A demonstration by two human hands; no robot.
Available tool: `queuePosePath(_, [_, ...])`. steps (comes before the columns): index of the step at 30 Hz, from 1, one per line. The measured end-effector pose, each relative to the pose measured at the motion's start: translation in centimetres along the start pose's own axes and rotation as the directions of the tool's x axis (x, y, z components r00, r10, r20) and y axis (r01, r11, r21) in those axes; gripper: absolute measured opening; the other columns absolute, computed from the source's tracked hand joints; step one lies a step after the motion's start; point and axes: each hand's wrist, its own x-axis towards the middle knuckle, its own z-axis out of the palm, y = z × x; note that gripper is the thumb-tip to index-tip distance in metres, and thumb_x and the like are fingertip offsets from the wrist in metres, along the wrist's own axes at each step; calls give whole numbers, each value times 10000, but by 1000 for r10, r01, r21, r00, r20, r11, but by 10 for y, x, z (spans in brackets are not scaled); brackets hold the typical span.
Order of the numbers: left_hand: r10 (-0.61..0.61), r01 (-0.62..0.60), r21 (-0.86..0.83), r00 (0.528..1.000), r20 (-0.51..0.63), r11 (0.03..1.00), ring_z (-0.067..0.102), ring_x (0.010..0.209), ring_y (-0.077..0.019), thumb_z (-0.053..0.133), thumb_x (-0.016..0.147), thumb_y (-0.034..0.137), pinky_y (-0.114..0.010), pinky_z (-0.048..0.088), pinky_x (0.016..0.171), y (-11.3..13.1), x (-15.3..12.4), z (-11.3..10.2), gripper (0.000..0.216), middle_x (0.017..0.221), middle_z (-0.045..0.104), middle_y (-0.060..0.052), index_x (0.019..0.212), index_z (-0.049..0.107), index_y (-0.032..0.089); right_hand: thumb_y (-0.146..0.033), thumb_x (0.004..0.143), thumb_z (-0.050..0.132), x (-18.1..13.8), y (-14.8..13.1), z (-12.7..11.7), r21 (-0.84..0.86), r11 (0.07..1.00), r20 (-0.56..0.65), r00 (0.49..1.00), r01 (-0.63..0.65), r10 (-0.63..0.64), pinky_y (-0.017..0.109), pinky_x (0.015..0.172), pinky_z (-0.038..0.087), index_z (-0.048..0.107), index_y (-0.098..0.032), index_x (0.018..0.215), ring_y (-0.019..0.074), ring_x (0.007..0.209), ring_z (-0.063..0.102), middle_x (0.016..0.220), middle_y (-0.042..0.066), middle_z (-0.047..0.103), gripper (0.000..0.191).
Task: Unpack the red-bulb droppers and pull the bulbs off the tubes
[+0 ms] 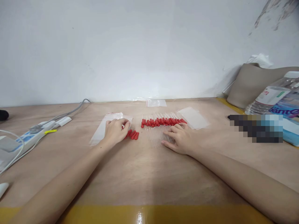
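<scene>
My left hand [115, 130] is curled, thumb and fingers closing on a red rubber bulb [122, 127] that shows between them. Just right of it, several loose red bulbs [133, 135] lie on the table. My right hand [177, 137] rests with fingers spread over a row of thin clear tubes [154, 137], partly covering them. Beyond those tubes runs a line of droppers with red bulbs [161, 121], their clear stems pointing toward the wall. Clear zip bags [99, 130] lie partly under my left hand.
More clear bags [193, 118] lie right of the droppers, and another [156, 103] by the wall. A power strip [30, 137] with cables is at the left. At the right stand a plastic bottle [268, 96], a grey-brown container [245, 84] and a blue packet [291, 132].
</scene>
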Motion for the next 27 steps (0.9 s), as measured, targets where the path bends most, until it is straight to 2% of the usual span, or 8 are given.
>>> queuePosePath(5, [15, -15, 36, 1000, -15, 999, 562, 831, -248, 407, 805, 354, -416, 297, 773, 1, 0, -5, 254, 847, 677, -12, 787, 635, 243, -531, 794, 484, -1, 1, 1, 28, 999, 1, 1000, -15, 15, 428, 886, 242, 653, -231, 947, 177, 814, 489, 869, 49, 597, 376])
queuePosePath(10, [156, -157, 32, 987, 42, 987, 537, 895, -255, 503, 741, 421, -430, 275, 822, 2, -5, -5, 230, 865, 659, -26, 794, 657, 259, -523, 795, 486, -1, 1, 2, 38, 999, -26, 999, -22, 23, 432, 888, 243, 654, -224, 934, 179, 821, 492, 876, 54, 586, 370])
queuePosePath(12, [172, -173, 23, 984, 42, 985, 531, 907, -253, 507, 741, 433, -437, 265, 842, 4, -3, -5, 240, 879, 655, -35, 802, 657, 256, -520, 795, 490, -1, 2, 3, 40, 999, -41, 999, -18, 19, 428, 882, 248, 654, -220, 931, 177, 821, 497, 884, 57, 583, 368])
queuePosePath(17, [141, -141, -3, 987, 72, 990, 540, 919, -263, 491, 748, 476, -448, 282, 839, 18, 18, 4, 292, 905, 649, -57, 777, 643, 228, -490, 801, 498, -2, 2, 3, 47, 999, -73, 997, -19, 23, 421, 877, 249, 641, -222, 951, 180, 853, 504, 911, 59, 574, 339])
queuePosePath(22, [52, -61, 46, 984, 168, 997, 579, 832, -291, 507, 694, 562, -458, 311, 825, 34, 48, 25, 380, 760, 664, -74, 689, 617, 198, -478, 801, 505, -2, 3, 1, 62, 998, -89, 996, -27, 33, 408, 859, 254, 635, -220, 957, 181, 858, 506, 918, 61, 570, 328])
queuePosePath(27, [-33, 25, 33, 969, 246, 999, 600, 690, -262, 461, 752, 442, -463, 312, 823, 33, 62, 40, 337, 550, 616, -43, 554, 589, 202, -471, 805, 504, -3, 5, 2, 103, 993, -104, 992, -62, 73, 409, 867, 249, 638, -222, 950, 187, 880, 507, 932, 68, 568, 318])
